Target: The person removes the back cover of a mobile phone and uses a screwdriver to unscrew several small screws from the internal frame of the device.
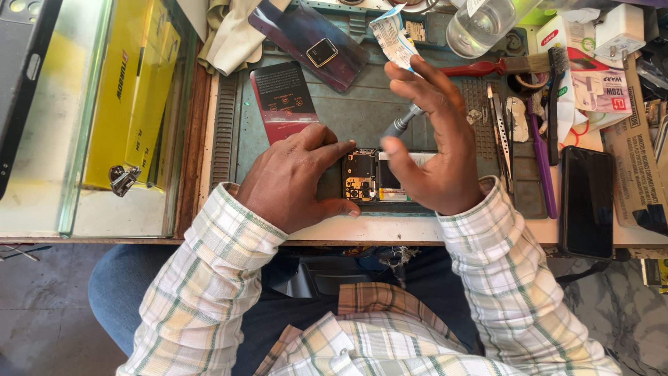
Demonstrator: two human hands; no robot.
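Centrally, opened phone [369,177] between left hand [292,177], right hand [431,150] gripping screwdriver [400,125]

mat [240,150] looking matt rubbery | phone back cover [306,35] shining glossy | sleeves [209,278] showing soft woven cloth | bottle [480,24] gleaming clear plastic | counter edge [191,139] showing worn wood

Opened phone [369,177] on mat [348,111], between 2 hands.
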